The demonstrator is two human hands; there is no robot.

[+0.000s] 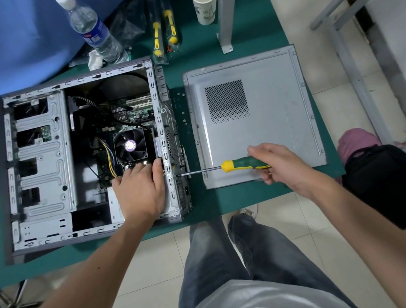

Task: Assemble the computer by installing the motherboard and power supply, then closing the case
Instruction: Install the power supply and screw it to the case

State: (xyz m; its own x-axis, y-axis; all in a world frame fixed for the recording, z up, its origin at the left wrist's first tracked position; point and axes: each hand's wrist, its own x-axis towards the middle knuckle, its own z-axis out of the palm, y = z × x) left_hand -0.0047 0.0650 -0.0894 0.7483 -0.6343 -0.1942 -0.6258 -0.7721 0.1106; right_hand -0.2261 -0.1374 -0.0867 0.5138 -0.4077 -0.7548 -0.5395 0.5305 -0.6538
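Sheet-steel and stiff, the case (40, 157) lies open on its side with the power supply (117, 206) in its near corner under the left hand (139, 189), whose flat fingers press it against the rear wall; it looks heavy and rigid, best held by its flat faces. The right hand (277, 163) grips the screwdriver (238, 165), its tip at the case's rear wall. Right of the case lies the side panel (275, 110), thin with sharp-looking folded edges, and little bare mat between them.
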